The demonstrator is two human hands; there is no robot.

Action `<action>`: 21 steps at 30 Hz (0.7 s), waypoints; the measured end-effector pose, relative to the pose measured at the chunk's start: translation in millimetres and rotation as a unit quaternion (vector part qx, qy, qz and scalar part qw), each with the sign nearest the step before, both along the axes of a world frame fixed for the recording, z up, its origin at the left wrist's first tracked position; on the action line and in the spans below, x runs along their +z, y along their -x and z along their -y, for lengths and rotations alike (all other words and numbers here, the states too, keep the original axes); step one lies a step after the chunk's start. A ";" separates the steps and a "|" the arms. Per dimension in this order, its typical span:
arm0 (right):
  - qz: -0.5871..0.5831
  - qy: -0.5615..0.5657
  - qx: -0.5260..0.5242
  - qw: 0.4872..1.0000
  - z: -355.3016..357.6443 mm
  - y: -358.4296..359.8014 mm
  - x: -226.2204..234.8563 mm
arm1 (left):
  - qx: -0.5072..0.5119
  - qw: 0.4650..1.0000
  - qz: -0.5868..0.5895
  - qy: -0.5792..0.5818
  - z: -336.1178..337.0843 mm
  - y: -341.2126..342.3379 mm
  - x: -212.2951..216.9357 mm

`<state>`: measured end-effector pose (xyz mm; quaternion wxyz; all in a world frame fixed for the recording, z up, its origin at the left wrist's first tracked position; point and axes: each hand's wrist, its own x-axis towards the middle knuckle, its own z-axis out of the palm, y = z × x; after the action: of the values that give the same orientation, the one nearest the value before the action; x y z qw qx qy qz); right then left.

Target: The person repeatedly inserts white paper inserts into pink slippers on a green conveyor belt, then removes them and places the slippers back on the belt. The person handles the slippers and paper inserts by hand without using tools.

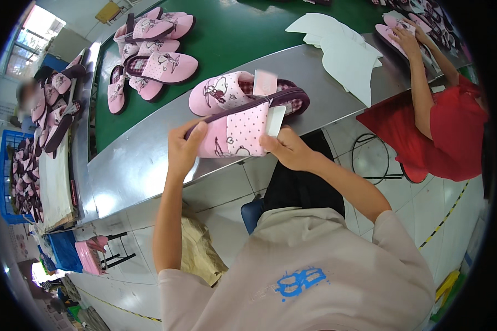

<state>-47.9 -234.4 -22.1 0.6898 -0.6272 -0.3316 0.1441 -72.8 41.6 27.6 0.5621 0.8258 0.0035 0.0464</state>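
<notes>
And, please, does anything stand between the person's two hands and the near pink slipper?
Nothing visible blocks the left hand: it grips the near slipper by its left end. At the other end, a white tag sits by the right hand and may come partly between. The other slipper lies beyond, not in between.

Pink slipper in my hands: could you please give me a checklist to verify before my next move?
1. Left hand on slipper: ok.
2. Right hand on its other end: ok.
3. One hand free: not ok, both are occupied.
4. Pink card securely fastened: cannot tell.
5. White sheets apart from slipper: ok.
6. Co-worker's hands away from slipper: ok.
</notes>
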 end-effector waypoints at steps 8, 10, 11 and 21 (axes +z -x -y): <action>0.032 -0.006 -0.139 0.990 0.6 28.7 -2.3 | 0.010 0.995 0.085 0.049 14.9 31.9 -13.8; 0.046 -0.020 -0.192 0.980 -3.4 35.6 -2.7 | 0.027 0.993 0.111 0.042 20.4 33.6 -19.0; 0.050 -0.030 -0.221 0.973 -5.7 39.2 -0.6 | 0.035 0.991 0.124 0.038 22.9 34.5 -21.3; 0.063 -0.023 -0.366 0.928 15.5 53.1 17.0 | 0.026 0.990 0.130 0.049 61.1 37.0 -29.0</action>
<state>-101.0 -249.9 -5.0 0.6863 -0.6970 -0.1251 -0.1660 -109.8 -19.5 -1.4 0.5962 0.7837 -0.0459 0.1683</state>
